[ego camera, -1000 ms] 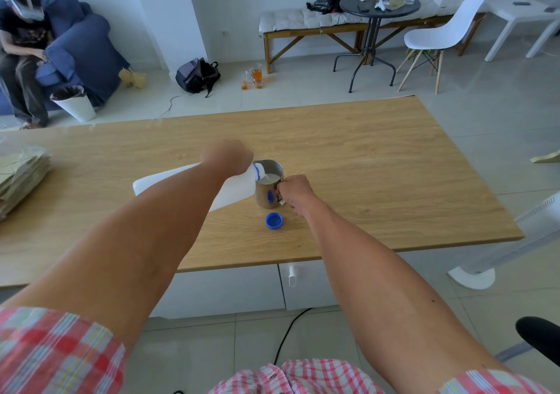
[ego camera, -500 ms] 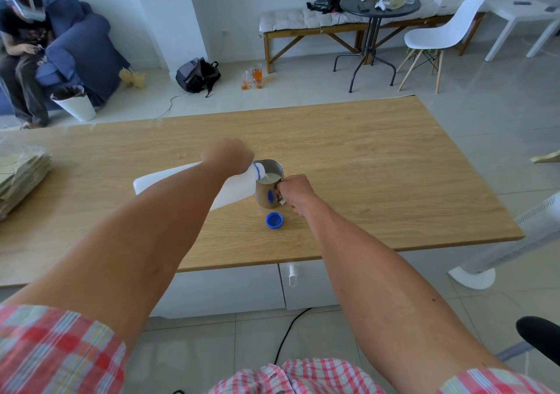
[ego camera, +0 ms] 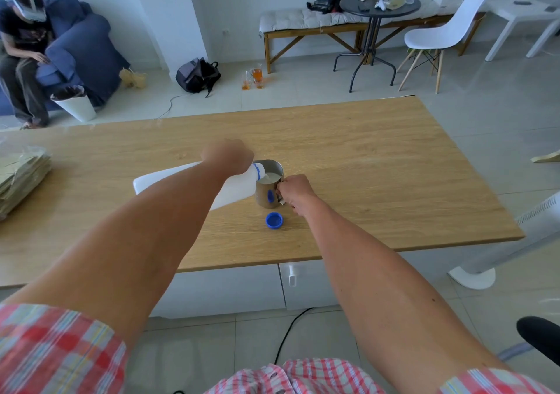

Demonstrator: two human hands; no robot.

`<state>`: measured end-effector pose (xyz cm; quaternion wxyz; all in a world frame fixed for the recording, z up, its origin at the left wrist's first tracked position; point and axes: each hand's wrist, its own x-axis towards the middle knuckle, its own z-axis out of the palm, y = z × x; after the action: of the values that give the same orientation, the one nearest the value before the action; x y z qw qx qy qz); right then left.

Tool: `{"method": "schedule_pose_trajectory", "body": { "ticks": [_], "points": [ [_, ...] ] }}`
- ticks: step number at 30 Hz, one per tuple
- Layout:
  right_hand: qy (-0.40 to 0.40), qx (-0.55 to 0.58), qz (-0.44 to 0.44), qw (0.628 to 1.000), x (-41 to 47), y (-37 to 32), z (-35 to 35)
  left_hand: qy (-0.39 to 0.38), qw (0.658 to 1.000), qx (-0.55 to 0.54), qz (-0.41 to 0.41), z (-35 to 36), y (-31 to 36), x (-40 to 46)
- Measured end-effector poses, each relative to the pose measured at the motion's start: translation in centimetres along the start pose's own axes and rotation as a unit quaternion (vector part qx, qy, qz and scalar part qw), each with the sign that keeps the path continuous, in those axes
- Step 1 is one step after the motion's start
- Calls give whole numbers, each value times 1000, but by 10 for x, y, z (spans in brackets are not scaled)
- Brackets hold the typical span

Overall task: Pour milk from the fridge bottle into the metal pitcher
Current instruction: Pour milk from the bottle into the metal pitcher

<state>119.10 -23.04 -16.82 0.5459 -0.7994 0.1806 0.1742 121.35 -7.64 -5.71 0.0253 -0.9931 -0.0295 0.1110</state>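
A white plastic milk bottle point(ego camera: 236, 190) lies tipped nearly level over the wooden table point(ego camera: 378, 163), its blue-ringed mouth over the rim of the metal pitcher point(ego camera: 268, 189). My left hand point(ego camera: 228, 155) grips the bottle near its neck from above. Milk runs into the pitcher, which holds white milk close to the rim. My right hand point(ego camera: 295, 192) holds the pitcher's handle on its right side. The bottle's blue cap point(ego camera: 274, 221) lies on the table just in front of the pitcher.
A stack of papers point(ego camera: 21, 178) sits at the table's left edge. A white fan base point(ego camera: 472, 275) stands by the right front corner. Across the floor are a person on a blue sofa point(ego camera: 81, 51), a backpack point(ego camera: 197, 74), a bench, a round table and a white chair point(ego camera: 439, 36).
The bottle and both hands have stayed almost still while the milk keeps flowing. The person on the sofa has shifted their hands a little.
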Motion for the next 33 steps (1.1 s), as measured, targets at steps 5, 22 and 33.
{"method": "schedule_pose_trajectory", "body": {
  "ticks": [5, 22, 33],
  "points": [
    [3, -1, -1, 1000, 1, 1, 0, 1, 1000, 3, -3, 0, 1, 0],
    [8, -7, -1, 1000, 3, 2, 2, 2, 993, -108, -48, 17, -17, 1],
    [38, -9, -47, 998, -7, 8, 3, 58, 943, -310, -102, 29, -47, -12]
  ]
}}
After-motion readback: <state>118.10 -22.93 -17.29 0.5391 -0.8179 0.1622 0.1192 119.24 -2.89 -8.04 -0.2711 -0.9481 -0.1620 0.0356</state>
